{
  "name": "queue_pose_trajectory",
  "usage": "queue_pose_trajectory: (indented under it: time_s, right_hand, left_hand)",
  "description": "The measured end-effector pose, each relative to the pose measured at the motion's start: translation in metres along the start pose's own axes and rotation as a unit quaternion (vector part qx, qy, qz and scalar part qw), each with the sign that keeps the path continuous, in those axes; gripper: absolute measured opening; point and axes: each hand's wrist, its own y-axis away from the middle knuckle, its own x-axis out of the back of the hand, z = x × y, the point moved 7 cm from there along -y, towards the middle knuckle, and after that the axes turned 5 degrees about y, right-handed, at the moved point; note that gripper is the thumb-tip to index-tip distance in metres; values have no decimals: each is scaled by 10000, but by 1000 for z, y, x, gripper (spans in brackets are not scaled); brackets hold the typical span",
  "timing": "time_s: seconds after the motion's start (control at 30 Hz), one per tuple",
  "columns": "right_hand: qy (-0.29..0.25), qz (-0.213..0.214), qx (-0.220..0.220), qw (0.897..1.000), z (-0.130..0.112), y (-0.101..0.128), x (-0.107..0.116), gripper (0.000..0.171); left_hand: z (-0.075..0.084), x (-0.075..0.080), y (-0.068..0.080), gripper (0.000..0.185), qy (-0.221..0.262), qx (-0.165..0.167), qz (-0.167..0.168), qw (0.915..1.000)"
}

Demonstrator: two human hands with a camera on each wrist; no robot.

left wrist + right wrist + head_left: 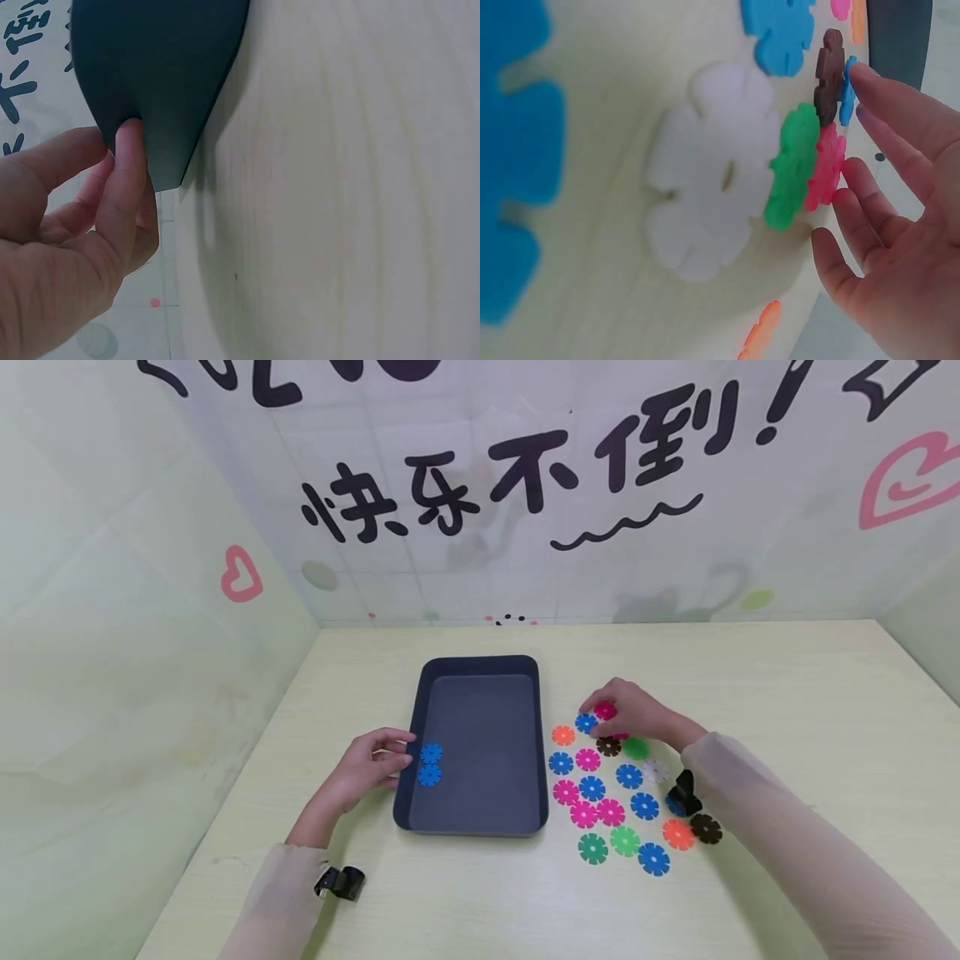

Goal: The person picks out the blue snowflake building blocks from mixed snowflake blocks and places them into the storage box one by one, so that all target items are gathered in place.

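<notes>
A dark rectangular tray (480,663) lies mid-table with two blue snowflake discs (431,763) inside, by its left wall. My left hand (397,752) rests against that wall from outside; in the left wrist view its fingertips (129,150) press on the tray's outer side (157,67). Right of the tray lie several coloured discs. My right hand (597,717) hovers over their far end, fingers fairly straight. Its index fingertip (866,79) touches a blue disc (847,94) beside a brown disc (829,75). A pink disc (826,169) and a green disc (791,169) lie by the other fingers.
Pink, blue, green, orange, brown and white discs (622,793) spread across the pale wooden table (787,710) right of the tray. A white disc (705,172) lies near the green one. Decorated walls close the left and far sides. A black clip (341,882) sits at each wrist.
</notes>
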Motion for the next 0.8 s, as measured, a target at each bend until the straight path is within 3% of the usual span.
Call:
queue_pose_trajectory:
  time_s: [0.8]
  right_hand:
    - [269,73,-120,9995,-7,-2,-1,34]
  left_hand:
    - [1,1,-1,36,7,32,-11,10000]
